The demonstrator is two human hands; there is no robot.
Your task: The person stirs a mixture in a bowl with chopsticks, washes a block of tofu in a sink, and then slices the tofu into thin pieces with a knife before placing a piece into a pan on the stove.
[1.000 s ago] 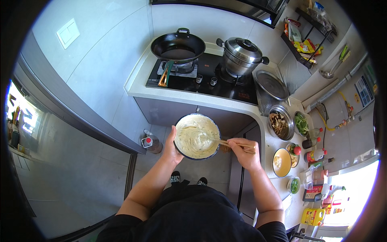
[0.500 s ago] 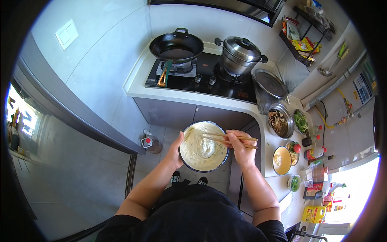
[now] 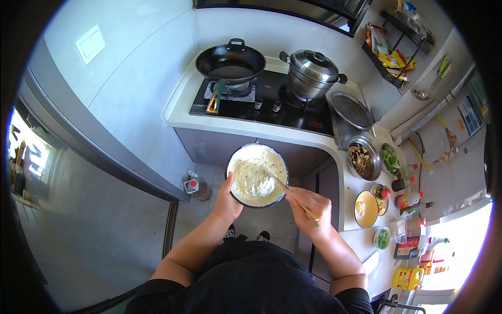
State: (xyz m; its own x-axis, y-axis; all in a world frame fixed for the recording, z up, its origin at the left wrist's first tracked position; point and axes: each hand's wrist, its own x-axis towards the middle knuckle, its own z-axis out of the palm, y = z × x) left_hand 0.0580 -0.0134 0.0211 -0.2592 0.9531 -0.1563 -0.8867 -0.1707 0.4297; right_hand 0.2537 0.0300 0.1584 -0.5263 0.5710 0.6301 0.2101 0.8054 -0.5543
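Fingers of the left hand grasp the 8 o'clock side of the bowl, positioned above the floor at the 6 o'clock of the stove, while those of the right hand clasp chopsticks entering the pale mixture from 4 o'clock.

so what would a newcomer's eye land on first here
Probably the bowl of pale mix in the middle: the left hand holds its left side while the right hand holds chopsticks in the mix. Next, likely the black wok and steel pot, on the left and right of the stove. Then perhaps the yellow jug at lower right.
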